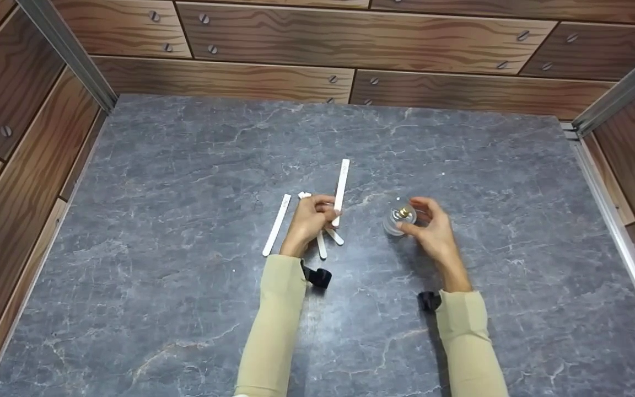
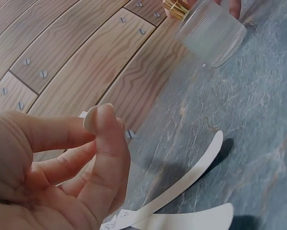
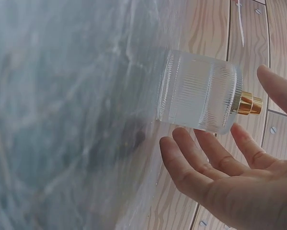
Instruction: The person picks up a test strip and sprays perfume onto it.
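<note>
My left hand [image 1: 309,220] pinches a white perfume test strip [image 1: 342,187] near its lower end, and the strip points away from me. Beneath and beside that hand, more white test strips [image 1: 322,245] lie crossed on the table, partly hidden by it. To its left rests a single strip [image 1: 276,225]. My right hand [image 1: 433,229] is at the right side of a clear ribbed glass perfume bottle [image 3: 196,91] with a gold spray top [image 3: 250,104]. The bottle stands upright on the table. In the right wrist view, the fingers are loosely spread beside the glass and the thumb stands apart.
The tabletop [image 1: 185,309] has a grey marble pattern. Wood-patterned walls [image 1: 295,33] with printed screws rise at the back and both sides. Metal rails [image 1: 620,242] run along the corners and the right edge. Black wrist cameras [image 1: 320,278] sit at both cuffs.
</note>
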Demonstrator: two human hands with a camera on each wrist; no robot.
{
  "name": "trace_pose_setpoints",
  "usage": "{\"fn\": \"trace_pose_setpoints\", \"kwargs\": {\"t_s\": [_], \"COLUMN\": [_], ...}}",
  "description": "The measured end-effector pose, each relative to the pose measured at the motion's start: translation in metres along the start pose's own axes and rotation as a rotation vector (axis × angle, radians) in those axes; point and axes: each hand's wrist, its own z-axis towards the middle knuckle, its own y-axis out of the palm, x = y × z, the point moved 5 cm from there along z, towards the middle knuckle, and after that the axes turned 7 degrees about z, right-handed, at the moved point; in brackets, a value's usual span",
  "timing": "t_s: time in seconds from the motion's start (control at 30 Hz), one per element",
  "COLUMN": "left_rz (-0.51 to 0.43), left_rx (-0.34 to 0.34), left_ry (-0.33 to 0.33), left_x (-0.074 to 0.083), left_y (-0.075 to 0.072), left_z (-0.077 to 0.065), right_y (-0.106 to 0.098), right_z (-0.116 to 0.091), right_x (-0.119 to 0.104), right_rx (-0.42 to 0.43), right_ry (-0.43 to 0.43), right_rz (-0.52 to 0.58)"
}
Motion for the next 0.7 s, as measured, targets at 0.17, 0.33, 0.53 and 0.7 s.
{"fn": "trace_pose_setpoints", "kwargs": {"t_s": [0.17, 0.33, 0.53, 0.7], "left_rz": [-0.044, -0.130, -0.167, -0.165], "left_rx": [-0.029, -0.059, -0.079, -0.101], "left_ry": [0.010, -0.010, -0.018, 0.003], "left_x": [0.000, -0.002, -0.004, -0.004], "left_y": [-0.002, -0.002, -0.003, -0.005], "left_z": [-0.004, -0.007, -0.011, -0.013], "right_y": [0.001, 0.004, 0.008, 0.010], "right_z": [0.002, 0.003, 0.005, 0.009], "right_x": [0.000, -0.001, -0.001, 0.001], "right_rx": [-0.012, -0.028, -0.051, -0.064], "right_ry": [0.001, -0.019, -0.039, -0.024], "right_rz": [-0.003, -0.008, -0.048, -0.079]}}
